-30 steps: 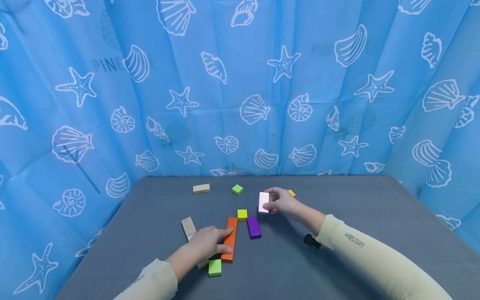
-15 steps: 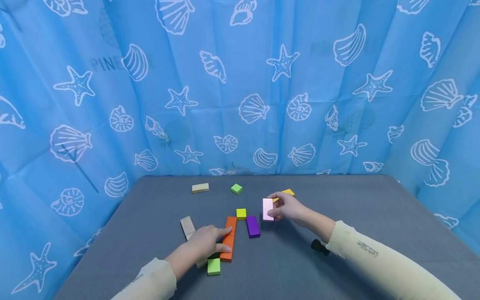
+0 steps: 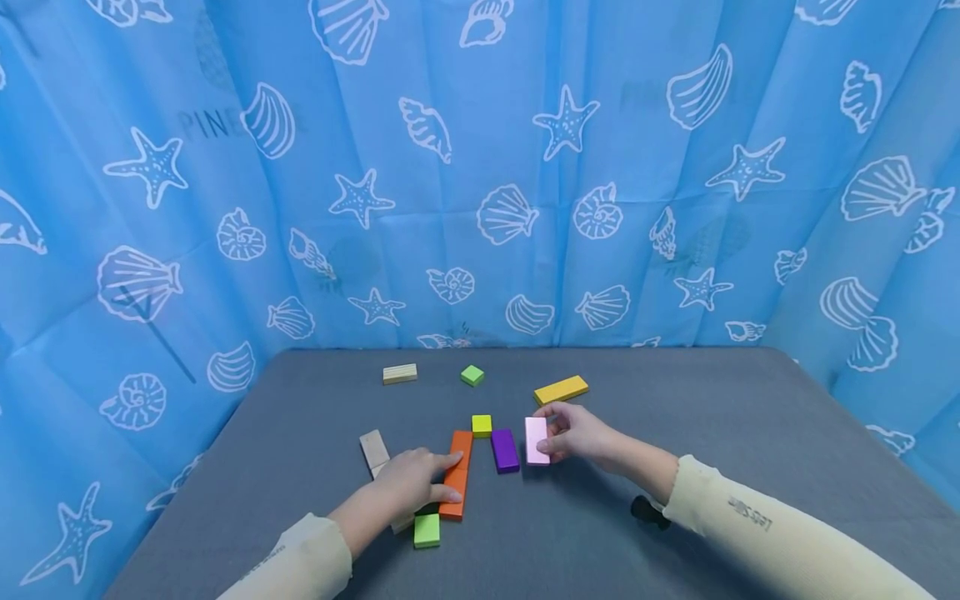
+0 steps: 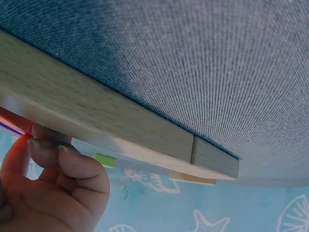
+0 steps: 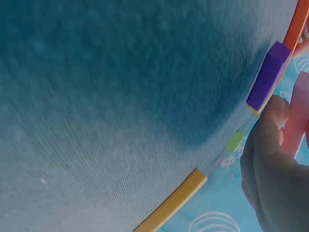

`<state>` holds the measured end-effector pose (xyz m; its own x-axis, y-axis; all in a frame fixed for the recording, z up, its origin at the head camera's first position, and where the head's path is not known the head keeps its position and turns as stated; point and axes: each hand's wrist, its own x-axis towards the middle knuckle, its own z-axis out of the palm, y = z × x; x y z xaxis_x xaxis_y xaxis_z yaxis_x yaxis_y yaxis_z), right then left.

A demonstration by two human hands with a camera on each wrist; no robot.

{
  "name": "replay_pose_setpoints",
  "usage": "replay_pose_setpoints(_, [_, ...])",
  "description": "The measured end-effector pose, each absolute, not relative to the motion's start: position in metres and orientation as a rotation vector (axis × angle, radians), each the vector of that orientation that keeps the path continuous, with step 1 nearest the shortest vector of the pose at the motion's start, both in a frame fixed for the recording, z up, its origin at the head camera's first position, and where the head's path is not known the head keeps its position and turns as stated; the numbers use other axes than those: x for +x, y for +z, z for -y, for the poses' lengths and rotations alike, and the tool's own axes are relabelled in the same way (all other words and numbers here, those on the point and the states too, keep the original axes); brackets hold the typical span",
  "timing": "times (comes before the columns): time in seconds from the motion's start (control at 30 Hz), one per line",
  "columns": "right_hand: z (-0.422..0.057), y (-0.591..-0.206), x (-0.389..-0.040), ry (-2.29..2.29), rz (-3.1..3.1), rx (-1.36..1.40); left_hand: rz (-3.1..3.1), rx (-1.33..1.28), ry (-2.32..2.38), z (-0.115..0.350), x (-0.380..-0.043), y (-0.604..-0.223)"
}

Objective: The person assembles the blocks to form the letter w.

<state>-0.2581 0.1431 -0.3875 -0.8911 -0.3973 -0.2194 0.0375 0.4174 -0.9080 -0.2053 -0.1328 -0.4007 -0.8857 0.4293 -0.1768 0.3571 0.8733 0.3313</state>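
So the pink block (image 3: 535,432) is being pinched between thumb and fingers by the right hand (image 3: 581,433), just to the right of the purple block (image 3: 506,451) and apart from it. From the right wrist view it looks to be held clear of the counter (image 3: 675,392). The two orange blocks (image 3: 456,479), lined up end to end, are touched by the left hand (image 3: 408,483): thumb and index finger are stretched out and spread on them, other fingers curled in, nothing apparently gripped. A yellow block (image 3: 482,426) is set just beside the far ends of the orange and purple ones. Under the left hand runs a row of wooden blocks (image 3: 374,450) (partly hidden, so no count), with a green block (image 3: 427,531) nearby. Farther back, an amber block (image 3: 561,389), a small lime block (image 3: 472,375) and a striped block (image 3: 400,374) are spread out. Everything's backed by a blue curtain (image 3: 450,208) printed with shells and starfish.
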Motion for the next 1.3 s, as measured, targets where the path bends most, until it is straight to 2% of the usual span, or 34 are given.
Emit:
replay_pose_setpoints(0.8, [-0.140,-0.395,-0.231,-1.463,-2.129,-0.411,-2.802,0.570,0.428,0.133,-0.204,-0.400])
replay_pose_setpoints(1.3, [-0.128,-0.401,-0.216,-1.295,-2.212,-0.475,-2.804,0.590,0.433,0.134,-0.206,-0.401])
